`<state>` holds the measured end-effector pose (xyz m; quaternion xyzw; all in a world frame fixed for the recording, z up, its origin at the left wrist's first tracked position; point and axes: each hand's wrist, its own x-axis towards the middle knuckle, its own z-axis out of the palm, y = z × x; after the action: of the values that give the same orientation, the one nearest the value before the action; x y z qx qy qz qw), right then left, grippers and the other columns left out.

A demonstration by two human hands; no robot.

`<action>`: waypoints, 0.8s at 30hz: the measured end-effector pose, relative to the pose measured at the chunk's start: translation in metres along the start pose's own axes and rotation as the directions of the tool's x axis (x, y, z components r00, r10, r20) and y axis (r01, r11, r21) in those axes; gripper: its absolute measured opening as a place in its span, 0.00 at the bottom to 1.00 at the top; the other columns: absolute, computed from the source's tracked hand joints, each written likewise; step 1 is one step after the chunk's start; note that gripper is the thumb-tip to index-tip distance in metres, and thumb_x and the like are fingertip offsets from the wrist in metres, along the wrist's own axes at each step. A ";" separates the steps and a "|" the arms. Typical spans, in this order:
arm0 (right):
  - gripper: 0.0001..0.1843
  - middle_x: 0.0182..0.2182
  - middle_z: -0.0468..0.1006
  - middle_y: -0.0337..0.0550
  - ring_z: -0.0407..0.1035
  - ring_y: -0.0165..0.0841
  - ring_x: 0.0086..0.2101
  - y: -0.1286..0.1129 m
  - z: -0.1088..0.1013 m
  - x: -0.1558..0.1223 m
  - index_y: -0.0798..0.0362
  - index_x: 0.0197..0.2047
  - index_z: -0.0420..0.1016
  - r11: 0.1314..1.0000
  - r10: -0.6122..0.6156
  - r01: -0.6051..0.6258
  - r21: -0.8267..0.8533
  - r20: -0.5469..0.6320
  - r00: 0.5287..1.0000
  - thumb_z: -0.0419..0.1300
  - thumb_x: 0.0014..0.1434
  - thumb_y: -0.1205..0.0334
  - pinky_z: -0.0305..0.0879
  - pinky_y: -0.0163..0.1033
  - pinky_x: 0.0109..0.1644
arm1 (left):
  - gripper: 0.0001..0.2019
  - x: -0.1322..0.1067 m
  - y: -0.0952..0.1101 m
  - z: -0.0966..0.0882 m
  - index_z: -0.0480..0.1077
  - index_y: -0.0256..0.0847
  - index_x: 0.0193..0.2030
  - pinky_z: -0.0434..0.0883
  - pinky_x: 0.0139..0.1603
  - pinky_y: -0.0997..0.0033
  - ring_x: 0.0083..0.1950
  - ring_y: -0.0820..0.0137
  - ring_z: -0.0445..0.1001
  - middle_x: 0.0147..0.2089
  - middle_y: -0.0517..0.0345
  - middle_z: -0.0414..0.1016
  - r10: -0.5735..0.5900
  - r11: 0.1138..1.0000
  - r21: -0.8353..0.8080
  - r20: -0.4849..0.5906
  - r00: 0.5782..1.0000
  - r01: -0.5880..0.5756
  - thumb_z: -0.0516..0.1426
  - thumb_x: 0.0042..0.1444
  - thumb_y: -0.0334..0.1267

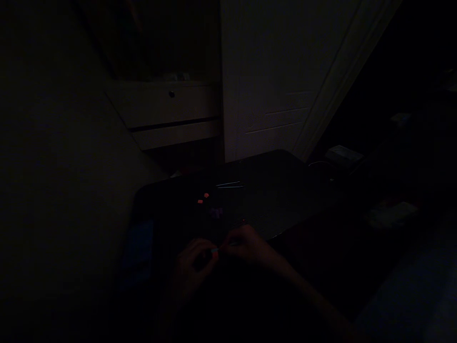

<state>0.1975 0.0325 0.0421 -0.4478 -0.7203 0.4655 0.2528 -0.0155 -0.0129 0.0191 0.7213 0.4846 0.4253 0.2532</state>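
The room is very dark. My left hand [191, 267] has its fingers curled round a small orange-red piece [214, 255] in front of me. Close against it, my right hand [246, 243] is closed in a pinch on a thin pale stick [233, 244], whose tip reaches the orange-red piece. Whether the tip goes into the piece or only touches it, I cannot tell. Beyond my hands, two more small orange-red pieces [203, 198] lie on the dark table [274, 190]. Nearer is a purple piece [216, 213] of uneven outline.
Two thin pale sticks [230, 186] lie farther back on the table. A flat bluish rectangle [137, 247] is at its left edge. Behind stand a drawer unit [174, 107] and a pale panelled door [274, 95]. A whitish box [343, 154] sits off to the right.
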 end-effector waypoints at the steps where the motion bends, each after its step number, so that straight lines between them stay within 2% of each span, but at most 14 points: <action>1: 0.05 0.34 0.89 0.43 0.81 0.39 0.37 -0.001 0.000 0.000 0.54 0.36 0.89 1.000 0.003 -0.003 -0.023 -0.003 1.000 0.69 0.58 0.68 0.68 0.37 0.40 | 0.03 0.000 0.000 0.000 0.80 0.45 0.40 0.77 0.41 0.72 0.39 0.68 0.81 0.41 0.59 0.83 -0.002 1.000 -0.002 0.000 1.000 0.002 0.65 0.60 0.35; 4: 0.05 0.34 0.89 0.44 0.81 0.39 0.37 -0.002 0.000 -0.001 0.54 0.37 0.89 0.999 -0.023 0.023 -0.041 -0.001 1.000 0.69 0.59 0.67 0.69 0.37 0.40 | 0.03 0.000 0.001 0.000 0.80 0.45 0.40 0.77 0.40 0.72 0.39 0.68 0.81 0.40 0.58 0.83 -0.018 1.000 -0.007 -0.002 1.000 0.018 0.64 0.60 0.35; 8: 0.06 0.34 0.88 0.44 0.81 0.38 0.36 0.012 0.001 -0.002 0.54 0.38 0.89 0.995 -0.058 0.061 0.076 -0.035 0.998 0.68 0.61 0.65 0.69 0.36 0.40 | 0.04 0.000 -0.002 0.001 0.80 0.46 0.41 0.77 0.40 0.70 0.37 0.68 0.80 0.39 0.59 0.83 -0.076 0.997 0.001 0.012 0.997 0.076 0.65 0.60 0.39; 13: 0.08 0.35 0.88 0.43 0.80 0.38 0.37 0.027 0.003 -0.004 0.54 0.38 0.89 0.987 -0.040 0.057 0.148 -0.113 0.993 0.67 0.62 0.62 0.69 0.36 0.40 | 0.09 -0.001 -0.005 0.000 0.82 0.48 0.46 0.78 0.44 0.66 0.39 0.66 0.81 0.44 0.58 0.85 -0.151 0.989 0.000 0.045 0.988 0.151 0.65 0.61 0.44; 20: 0.09 0.35 0.88 0.43 0.79 0.38 0.37 0.025 0.006 -0.004 0.54 0.38 0.89 0.980 -0.036 0.052 0.192 -0.088 0.996 0.68 0.63 0.58 0.68 0.36 0.41 | 0.13 -0.002 -0.009 -0.001 0.83 0.50 0.50 0.79 0.52 0.59 0.49 0.59 0.84 0.49 0.53 0.87 -0.215 0.977 0.025 0.048 0.975 0.214 0.63 0.62 0.48; 24: 0.10 0.35 0.88 0.44 0.80 0.38 0.37 0.024 0.005 -0.005 0.54 0.38 0.89 0.981 -0.012 0.045 0.188 -0.173 0.985 0.68 0.63 0.58 0.69 0.37 0.42 | 0.12 -0.003 -0.009 0.001 0.81 0.46 0.48 0.80 0.49 0.61 0.47 0.60 0.85 0.46 0.53 0.87 -0.264 0.963 -0.040 0.018 0.964 0.265 0.62 0.62 0.46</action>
<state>0.2053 0.0300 0.0186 -0.4494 -0.6541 0.4888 0.3624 -0.0198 -0.0121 0.0107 0.6473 0.5660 0.3932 0.3257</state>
